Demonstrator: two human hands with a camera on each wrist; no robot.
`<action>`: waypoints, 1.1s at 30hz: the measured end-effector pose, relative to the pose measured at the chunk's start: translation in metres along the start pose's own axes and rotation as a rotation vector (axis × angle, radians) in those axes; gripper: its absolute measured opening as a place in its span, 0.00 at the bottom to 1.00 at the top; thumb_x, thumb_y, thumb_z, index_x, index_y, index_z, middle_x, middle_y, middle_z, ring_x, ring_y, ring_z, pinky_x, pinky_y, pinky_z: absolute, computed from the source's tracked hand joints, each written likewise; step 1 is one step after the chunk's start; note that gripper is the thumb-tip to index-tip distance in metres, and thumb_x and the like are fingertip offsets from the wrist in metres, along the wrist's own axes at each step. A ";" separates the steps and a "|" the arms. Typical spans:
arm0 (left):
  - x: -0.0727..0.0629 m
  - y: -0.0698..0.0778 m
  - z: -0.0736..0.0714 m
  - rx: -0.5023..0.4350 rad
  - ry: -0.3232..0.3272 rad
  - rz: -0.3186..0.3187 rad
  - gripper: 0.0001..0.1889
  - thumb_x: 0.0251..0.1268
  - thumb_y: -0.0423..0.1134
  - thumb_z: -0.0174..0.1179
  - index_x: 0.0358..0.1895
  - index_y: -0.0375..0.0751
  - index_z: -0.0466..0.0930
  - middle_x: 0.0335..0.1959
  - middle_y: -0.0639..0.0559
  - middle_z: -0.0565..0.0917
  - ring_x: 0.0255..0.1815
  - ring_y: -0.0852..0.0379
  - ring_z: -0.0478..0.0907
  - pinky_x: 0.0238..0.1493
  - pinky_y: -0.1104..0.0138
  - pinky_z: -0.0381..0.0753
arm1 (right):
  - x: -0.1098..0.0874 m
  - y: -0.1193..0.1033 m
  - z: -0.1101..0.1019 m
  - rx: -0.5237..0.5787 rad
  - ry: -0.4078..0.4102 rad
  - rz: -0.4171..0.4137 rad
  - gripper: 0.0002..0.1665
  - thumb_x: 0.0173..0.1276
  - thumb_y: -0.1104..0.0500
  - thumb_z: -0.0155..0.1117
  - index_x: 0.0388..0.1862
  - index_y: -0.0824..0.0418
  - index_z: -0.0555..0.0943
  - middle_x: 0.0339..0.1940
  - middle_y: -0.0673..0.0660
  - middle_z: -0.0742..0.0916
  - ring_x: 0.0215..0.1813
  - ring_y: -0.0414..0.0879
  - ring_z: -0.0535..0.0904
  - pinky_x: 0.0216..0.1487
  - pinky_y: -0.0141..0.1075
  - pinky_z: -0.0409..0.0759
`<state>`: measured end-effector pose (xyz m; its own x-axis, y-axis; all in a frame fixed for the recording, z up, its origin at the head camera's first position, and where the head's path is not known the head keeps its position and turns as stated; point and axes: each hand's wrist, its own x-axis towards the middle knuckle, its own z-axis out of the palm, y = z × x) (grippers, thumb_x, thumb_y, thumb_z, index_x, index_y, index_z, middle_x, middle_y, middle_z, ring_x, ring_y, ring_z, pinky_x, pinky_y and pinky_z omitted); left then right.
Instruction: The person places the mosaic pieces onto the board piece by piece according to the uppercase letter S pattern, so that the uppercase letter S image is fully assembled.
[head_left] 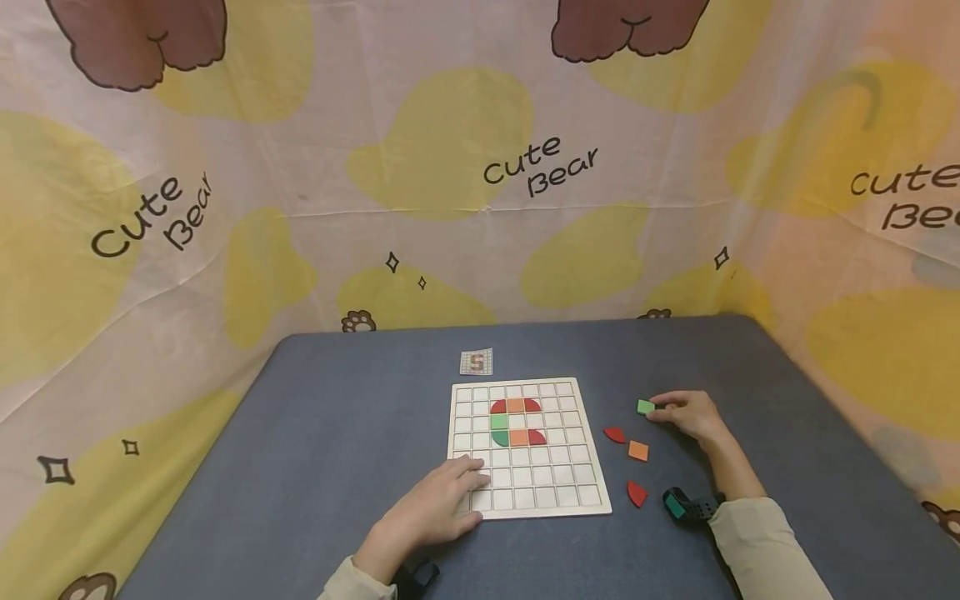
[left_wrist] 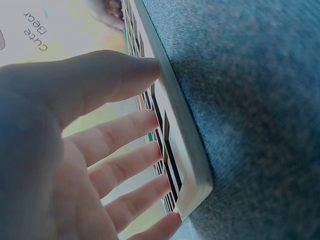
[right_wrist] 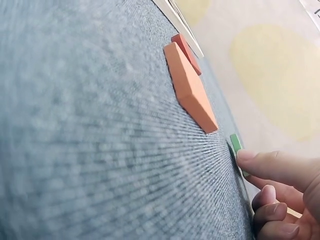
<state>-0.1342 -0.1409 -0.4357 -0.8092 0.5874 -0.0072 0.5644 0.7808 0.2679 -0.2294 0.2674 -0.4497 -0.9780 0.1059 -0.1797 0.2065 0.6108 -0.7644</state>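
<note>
Worktop (head_left: pixel 337 417), blue-grey and textured, carries a white gridded board (head_left: pixel 555 454) with coloured tiles laid in some of its cells. The farthest tiled row has a red quarter-circle (head_left: pixel 498 407), an orange square (head_left: pixel 515 406) and another red quarter-circle at the right. Nearer, a light green square (head_left: pixel 498 422) sits in the left column; the row below it has a darker green quarter-circle (head_left: pixel 500 438), an orange square and a red quarter-circle.

To the right of the board, the right hand (head_left: pixel 690 412) has hold of a loose green square tile (head_left: pixel 646 407). Its grip is narrowed to a pinch, thumb against one face and index finger behind, the other fingers curled below in the right wrist view. I cannot tell whether the tile touches the worktop. Between this hand and the board lie a red quarter-circle tile (head_left: pixel 615 434) and, just beside it, a loose orange square tile (head_left: pixel 638 451); a second red quarter-circle (head_left: pixel 637 494) lies nearer the person.

The left hand (head_left: pixel 431 504) rests at the board's near left corner, fingers extended and spread, thumb at the near edge, its grip wide and pinching nothing.

Beyond the board lies a small patterned card (head_left: pixel 476 362). Behind the worktop hangs a "Cute Bear" printed cloth (head_left: pixel 438 142).
</note>
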 end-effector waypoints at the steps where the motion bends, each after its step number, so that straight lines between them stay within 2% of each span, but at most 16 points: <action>1: 0.000 0.000 0.000 0.000 -0.001 0.000 0.22 0.58 0.45 0.64 0.57 0.44 0.79 0.63 0.48 0.76 0.67 0.47 0.72 0.68 0.55 0.74 | 0.000 0.000 0.000 0.003 -0.002 0.004 0.27 0.57 0.57 0.72 0.52 0.72 0.81 0.19 0.45 0.74 0.36 0.45 0.68 0.31 0.32 0.63; 9: -0.001 0.001 -0.001 -0.004 0.001 0.006 0.22 0.58 0.45 0.64 0.57 0.44 0.79 0.63 0.48 0.76 0.66 0.48 0.73 0.67 0.56 0.75 | -0.004 -0.004 0.000 0.020 -0.014 0.019 0.28 0.57 0.57 0.71 0.53 0.71 0.80 0.22 0.47 0.74 0.35 0.45 0.69 0.29 0.33 0.65; 16: 0.000 0.001 -0.003 0.003 0.003 0.007 0.22 0.58 0.45 0.64 0.56 0.44 0.79 0.63 0.47 0.77 0.67 0.47 0.72 0.67 0.55 0.74 | -0.005 -0.006 0.001 -0.003 -0.019 -0.018 0.27 0.57 0.56 0.72 0.52 0.71 0.81 0.27 0.50 0.78 0.34 0.45 0.69 0.30 0.34 0.66; 22: 0.000 0.001 -0.002 0.007 0.005 0.009 0.22 0.58 0.45 0.64 0.56 0.44 0.79 0.63 0.48 0.77 0.66 0.47 0.73 0.67 0.55 0.74 | -0.005 -0.008 0.003 -0.002 -0.021 -0.031 0.26 0.58 0.56 0.71 0.52 0.70 0.81 0.27 0.49 0.79 0.30 0.43 0.70 0.29 0.33 0.69; 33: -0.002 0.002 -0.003 0.000 0.014 0.014 0.22 0.58 0.44 0.64 0.56 0.44 0.79 0.63 0.47 0.77 0.66 0.47 0.73 0.67 0.55 0.74 | -0.010 -0.018 0.011 -0.013 -0.022 -0.086 0.25 0.56 0.58 0.72 0.50 0.72 0.82 0.18 0.46 0.75 0.29 0.42 0.69 0.28 0.32 0.66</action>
<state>-0.1324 -0.1410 -0.4323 -0.8034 0.5954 0.0104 0.5759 0.7724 0.2679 -0.2233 0.2467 -0.4415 -0.9912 0.0349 -0.1274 0.1210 0.6271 -0.7695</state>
